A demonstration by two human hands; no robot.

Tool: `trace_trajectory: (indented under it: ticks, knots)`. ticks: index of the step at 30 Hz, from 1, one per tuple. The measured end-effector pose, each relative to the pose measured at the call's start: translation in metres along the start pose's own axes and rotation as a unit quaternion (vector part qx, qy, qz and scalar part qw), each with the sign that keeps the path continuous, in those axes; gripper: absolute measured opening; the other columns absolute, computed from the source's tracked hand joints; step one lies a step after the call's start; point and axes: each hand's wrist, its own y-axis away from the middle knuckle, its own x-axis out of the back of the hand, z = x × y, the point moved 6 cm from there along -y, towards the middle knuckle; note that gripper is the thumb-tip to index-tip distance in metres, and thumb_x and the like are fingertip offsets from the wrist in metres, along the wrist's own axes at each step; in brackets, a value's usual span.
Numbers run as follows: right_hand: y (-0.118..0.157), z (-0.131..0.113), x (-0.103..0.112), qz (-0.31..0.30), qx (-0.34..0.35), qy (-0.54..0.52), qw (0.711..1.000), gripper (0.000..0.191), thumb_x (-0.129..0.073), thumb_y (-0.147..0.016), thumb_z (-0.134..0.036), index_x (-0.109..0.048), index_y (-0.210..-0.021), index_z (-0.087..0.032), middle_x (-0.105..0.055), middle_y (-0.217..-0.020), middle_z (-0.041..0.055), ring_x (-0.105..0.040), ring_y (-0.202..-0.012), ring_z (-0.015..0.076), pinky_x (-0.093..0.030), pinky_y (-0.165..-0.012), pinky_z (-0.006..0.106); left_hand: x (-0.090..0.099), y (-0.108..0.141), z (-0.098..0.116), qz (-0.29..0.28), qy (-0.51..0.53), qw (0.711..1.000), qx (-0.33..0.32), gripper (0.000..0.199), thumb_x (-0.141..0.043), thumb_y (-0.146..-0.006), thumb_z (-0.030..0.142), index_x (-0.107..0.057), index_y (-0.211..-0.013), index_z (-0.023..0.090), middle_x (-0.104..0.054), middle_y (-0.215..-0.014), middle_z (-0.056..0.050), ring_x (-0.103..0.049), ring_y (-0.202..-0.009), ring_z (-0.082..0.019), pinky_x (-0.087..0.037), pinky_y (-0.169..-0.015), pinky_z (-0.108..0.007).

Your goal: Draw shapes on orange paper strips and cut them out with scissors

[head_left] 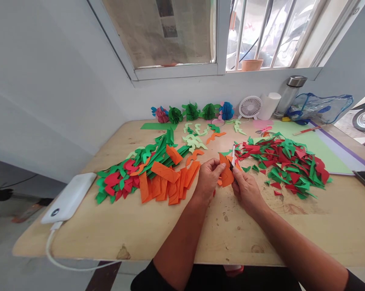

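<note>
Between the fingers of my left hand [209,178] is a piece of orange paper [227,176], held just above the wooden table [182,230]. My right hand [246,188] is closed round the handles of a pair of scissors [230,164], whose blades meet the orange paper. To the left lie several folded orange paper strips [164,186] with drawn lines. Behind them is a stack of green paper strips [162,151], and beside it a pile of green and red cut shapes [122,182]. Wavy orange [194,157] and pale green cutouts [194,142] lie beyond my hands.
A heap of red and green scraps [294,165] spreads on the right. Along the wall stand several honeycomb paper figures [190,111], a small white fan [250,107] and a bottle [290,96]. A white power bank [68,198] with a cable sits at the left edge.
</note>
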Motion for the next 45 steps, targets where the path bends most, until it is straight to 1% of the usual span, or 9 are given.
trace_trajectory:
  ticks: [10, 18, 21, 26, 28, 31, 34, 39, 45]
  knots:
    - [-0.001, -0.001, 0.001, 0.008, 0.006, -0.010, 1.000, 0.061, -0.061, -0.067, -0.075, -0.035, -0.052, -0.023, -0.027, -0.040, -0.0098, -0.017, -0.036, 0.0040, -0.011, -0.034, 0.022, -0.001, 0.000, 0.000, -0.006, -0.001, 1.000, -0.001, 0.017, -0.070, -0.062, 0.029, -0.060, -0.064, 0.016, -0.063, -0.066, 0.001, -0.052, -0.058, -0.009, -0.042, -0.057, -0.020]
    - [-0.001, 0.001, 0.001, -0.002, -0.004, -0.003, 1.000, 0.058, -0.056, -0.073, -0.073, -0.034, -0.054, -0.023, -0.028, -0.042, -0.0086, -0.018, -0.037, 0.0053, -0.012, -0.035, 0.022, -0.001, 0.004, 0.008, 0.009, 0.003, 1.000, -0.012, 0.016, -0.071, -0.063, 0.029, -0.060, -0.060, 0.017, -0.059, -0.057, 0.003, -0.052, -0.054, -0.009, -0.043, -0.055, -0.020]
    - [-0.001, 0.000, 0.000, -0.009, 0.002, 0.006, 1.000, 0.058, -0.057, -0.074, -0.072, -0.034, -0.053, -0.023, -0.029, -0.042, -0.0080, -0.020, -0.038, 0.0055, -0.014, -0.036, 0.022, -0.001, 0.005, 0.009, 0.015, 0.006, 1.000, -0.014, 0.016, -0.071, -0.063, 0.029, -0.061, -0.061, 0.017, -0.060, -0.058, 0.002, -0.052, -0.054, -0.009, -0.044, -0.056, -0.020]
    - [0.000, 0.001, -0.003, -0.022, -0.010, -0.036, 0.999, 0.058, -0.061, -0.069, -0.072, -0.036, -0.053, -0.022, -0.031, -0.043, -0.0084, -0.020, -0.038, 0.0046, -0.013, -0.037, 0.021, 0.000, 0.004, 0.009, 0.012, 0.017, 1.000, -0.015, 0.017, -0.072, -0.064, 0.029, -0.061, -0.064, 0.016, -0.062, -0.060, 0.002, -0.054, -0.058, -0.010, -0.045, -0.060, -0.021]
    - [-0.001, 0.003, -0.003, -0.023, -0.012, -0.050, 0.998, 0.055, -0.066, -0.067, -0.068, -0.039, -0.056, -0.022, -0.030, -0.044, -0.0093, -0.019, -0.039, 0.0046, -0.013, -0.037, 0.021, 0.000, 0.004, 0.009, 0.013, 0.018, 1.000, -0.015, 0.017, -0.072, -0.063, 0.029, -0.061, -0.065, 0.016, -0.062, -0.061, 0.001, -0.056, -0.059, -0.010, -0.046, -0.061, -0.021]
    - [-0.002, 0.006, 0.000, -0.008, -0.007, -0.050, 0.999, 0.048, -0.076, -0.063, -0.057, -0.043, -0.061, -0.021, -0.030, -0.045, -0.0106, -0.019, -0.040, 0.0047, -0.013, -0.037, 0.022, 0.001, 0.003, 0.007, 0.014, 0.027, 0.999, -0.014, 0.019, -0.073, -0.063, 0.031, -0.060, -0.065, 0.016, -0.063, -0.063, 0.001, -0.058, -0.061, -0.011, -0.047, -0.062, -0.022]
    - [-0.005, 0.007, 0.005, 0.015, 0.003, -0.051, 0.999, 0.045, -0.079, -0.061, -0.051, -0.044, -0.063, -0.022, -0.029, -0.045, -0.0111, -0.020, -0.040, 0.0050, -0.013, -0.038, 0.022, 0.002, 0.000, 0.004, 0.014, 0.026, 0.999, -0.017, 0.020, -0.072, -0.064, 0.031, -0.059, -0.065, 0.016, -0.063, -0.064, 0.001, -0.057, -0.059, -0.011, -0.046, -0.061, -0.023]
    - [-0.005, 0.001, 0.010, 0.043, 0.010, -0.072, 0.996, 0.048, -0.081, -0.057, -0.049, -0.042, -0.061, -0.022, -0.028, -0.046, -0.0118, -0.020, -0.040, 0.0042, -0.013, -0.038, 0.021, 0.003, -0.003, -0.001, 0.010, 0.017, 1.000, -0.015, 0.021, -0.073, -0.064, 0.032, -0.062, -0.068, 0.015, -0.065, -0.068, -0.001, -0.059, -0.061, -0.012, -0.047, -0.062, -0.024]
    - [-0.003, -0.004, 0.011, 0.056, 0.015, -0.083, 0.995, 0.049, -0.082, -0.056, -0.048, -0.041, -0.061, -0.022, -0.027, -0.047, -0.0119, -0.019, -0.040, 0.0037, -0.013, -0.037, 0.020, -0.002, 0.000, 0.001, -0.022, -0.010, 1.000, -0.010, 0.020, -0.072, -0.066, 0.032, -0.069, -0.075, 0.014, -0.068, -0.071, -0.003, -0.061, -0.064, -0.012, -0.049, -0.063, -0.024]
